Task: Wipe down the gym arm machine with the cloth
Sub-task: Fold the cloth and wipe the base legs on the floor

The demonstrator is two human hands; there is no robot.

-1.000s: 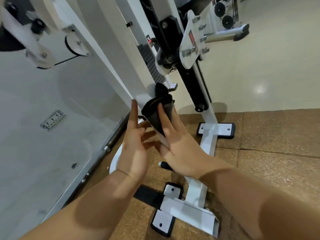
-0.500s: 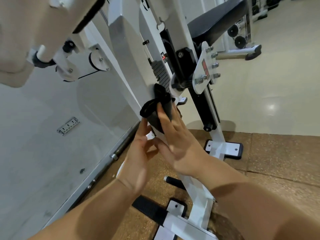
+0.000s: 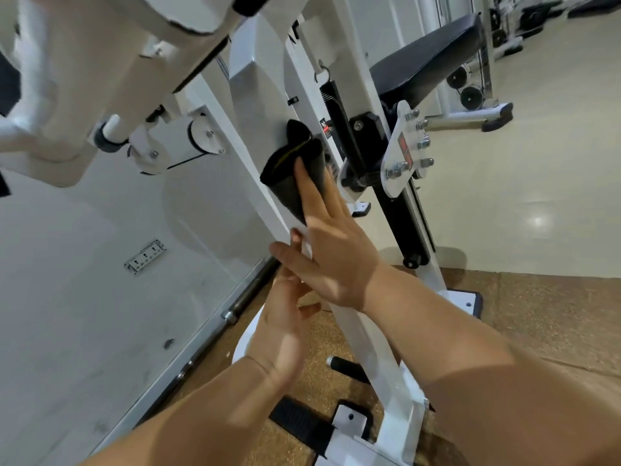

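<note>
Your right hand (image 3: 332, 260) presses the black cloth (image 3: 295, 176) with straight, flat fingers against the machine's white post (image 3: 255, 95) at frame centre, higher than a second ago. Your left hand (image 3: 285, 327) has dropped below, fingers loosely spread and empty. The wiping stroke looks under way.

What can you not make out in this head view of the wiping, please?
All in the head view:
1. Frame surface under the cloth: covered by the cloth and the right hand, so its cleanliness is unseen.
2. Fingers of the left hand: partly hidden behind the right hand.
3. Print on the small sticker: too small to read.
4. Top of the arm machine: cut off by the upper edge.
5. The far equipment: blurred.
</note>
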